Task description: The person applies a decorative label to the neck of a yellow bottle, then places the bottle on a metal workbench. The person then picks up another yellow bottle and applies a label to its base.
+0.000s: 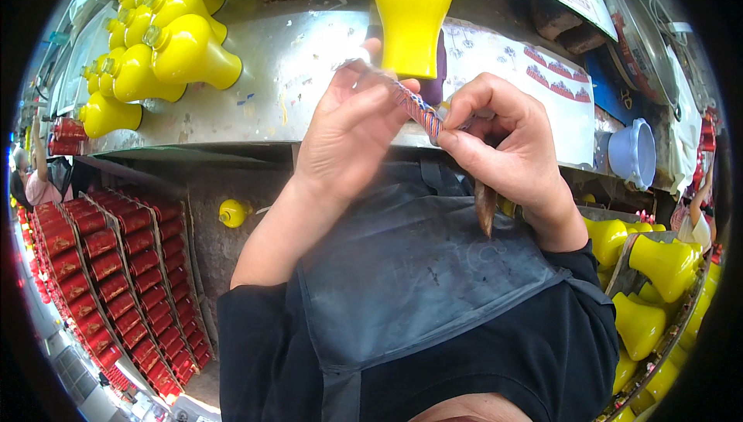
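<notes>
Between my hands stretches a narrow patterned strip with slanting blue, red and white stripes, like a decal. My left hand holds its far end with thumb and fingers, where a clear, shiny film shows; this part is slightly blurred. My right hand pinches the near end between thumb and forefinger. Below the right palm sticks out a brown, tapered piece whose kind I cannot make out. Just beyond the hands stands a glossy yellow vase, with a dark purple cloth partly hidden behind it.
Several yellow vases crowd the left of the metal table. A printed decal sheet lies right, near a pale blue tub. Stacked red items stand lower left; more yellow vases fill a container at right.
</notes>
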